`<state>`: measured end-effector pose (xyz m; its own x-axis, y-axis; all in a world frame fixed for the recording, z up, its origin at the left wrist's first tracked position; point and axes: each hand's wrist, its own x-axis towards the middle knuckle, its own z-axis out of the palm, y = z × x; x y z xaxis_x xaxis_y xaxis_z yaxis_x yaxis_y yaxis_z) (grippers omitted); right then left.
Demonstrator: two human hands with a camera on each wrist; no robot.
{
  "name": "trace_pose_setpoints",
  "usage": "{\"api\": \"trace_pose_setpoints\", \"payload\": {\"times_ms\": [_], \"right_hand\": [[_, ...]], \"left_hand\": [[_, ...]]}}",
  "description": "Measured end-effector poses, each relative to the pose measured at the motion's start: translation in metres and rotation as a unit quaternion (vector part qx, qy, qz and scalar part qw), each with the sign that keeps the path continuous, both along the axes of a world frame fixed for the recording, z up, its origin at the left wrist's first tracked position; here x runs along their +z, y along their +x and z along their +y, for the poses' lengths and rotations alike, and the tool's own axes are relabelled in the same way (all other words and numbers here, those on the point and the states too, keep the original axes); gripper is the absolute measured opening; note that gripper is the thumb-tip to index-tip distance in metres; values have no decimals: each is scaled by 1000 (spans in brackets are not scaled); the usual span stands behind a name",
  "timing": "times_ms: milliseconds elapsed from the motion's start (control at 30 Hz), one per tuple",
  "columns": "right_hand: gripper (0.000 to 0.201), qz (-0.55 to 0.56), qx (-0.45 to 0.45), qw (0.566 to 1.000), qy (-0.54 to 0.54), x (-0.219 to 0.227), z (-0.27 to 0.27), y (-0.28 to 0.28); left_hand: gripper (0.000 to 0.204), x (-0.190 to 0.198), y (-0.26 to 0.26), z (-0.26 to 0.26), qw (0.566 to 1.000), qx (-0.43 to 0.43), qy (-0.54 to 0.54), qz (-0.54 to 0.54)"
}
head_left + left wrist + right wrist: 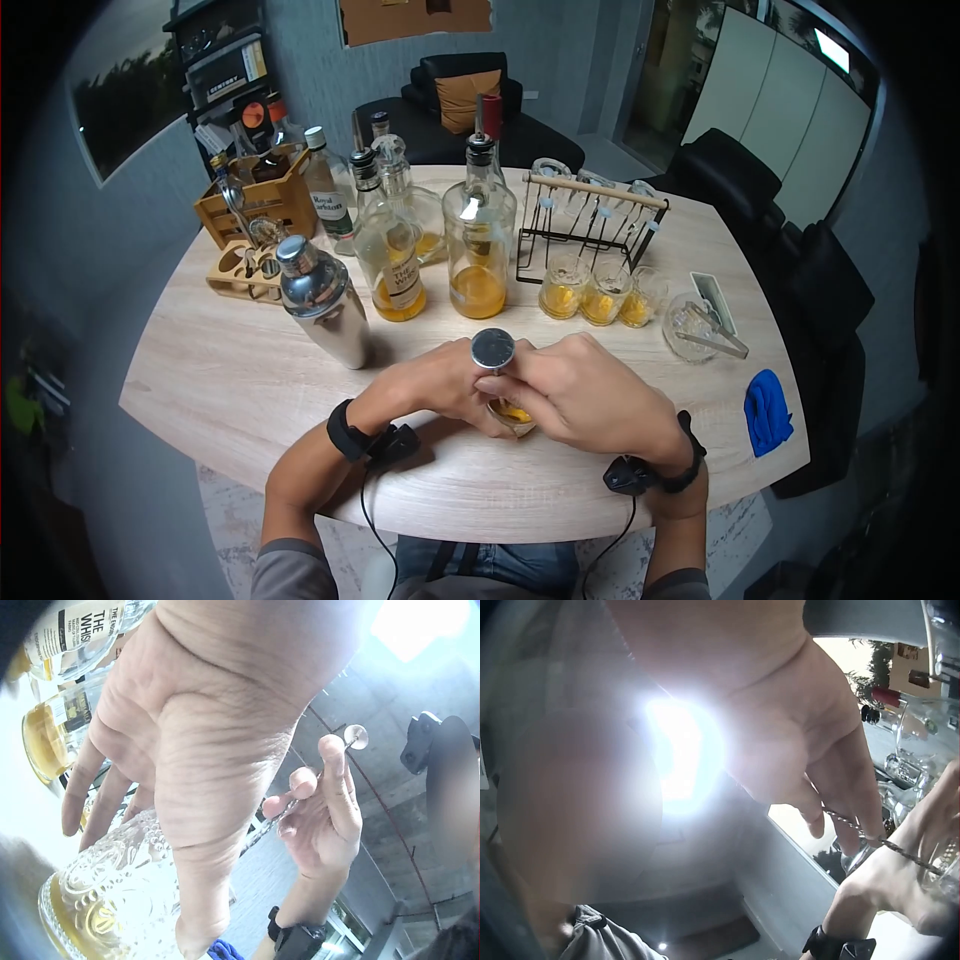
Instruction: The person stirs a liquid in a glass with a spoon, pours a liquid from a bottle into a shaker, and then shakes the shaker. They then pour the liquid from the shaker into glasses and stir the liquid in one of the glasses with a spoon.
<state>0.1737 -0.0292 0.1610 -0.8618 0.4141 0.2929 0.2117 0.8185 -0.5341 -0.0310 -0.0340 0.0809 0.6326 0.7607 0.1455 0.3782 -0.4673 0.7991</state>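
My left hand [432, 384] grips a patterned glass [112, 904] low on the near part of the table, thumb on one side and fingers on the other. Amber liquid shows in the glass. Over its mouth, my right hand [598, 392] pinches the twisted stem of a bar spoon [909, 855] between thumb and fingers. The stem slants down into the glass, and a round metal disc caps its upper end, seen above the hands in the head view. The spoon's lower end is hidden. To the left stands a steel cocktail shaker [338, 322].
Bottles with pourers, including a labelled whisky bottle [396, 262] and a clear bottle [478, 285], stand beyond the hands. Three glasses [562, 290] sit before a black rack [532, 250]. Rightward are a glass bowl [682, 342] with tongs and a blue cloth [768, 412]. A wooden tool holder [225, 285] stands left.
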Motion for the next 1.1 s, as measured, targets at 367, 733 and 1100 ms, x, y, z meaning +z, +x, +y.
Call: {"api": "trace_pose_setpoints", "payload": {"times_ms": [367,733,1100], "right_hand": [[19,26,-84,996,-25,1,11,7],[16,30,-32,999,10,-15,10,-4],[24,23,28,999,-6,-4,4,1]], "left_hand": [[90,-2,6,9,978,-5,31,206],[78,-26,1,0,981,21,132,138],[73,12,0,-3,994,2,-49,103]]}}
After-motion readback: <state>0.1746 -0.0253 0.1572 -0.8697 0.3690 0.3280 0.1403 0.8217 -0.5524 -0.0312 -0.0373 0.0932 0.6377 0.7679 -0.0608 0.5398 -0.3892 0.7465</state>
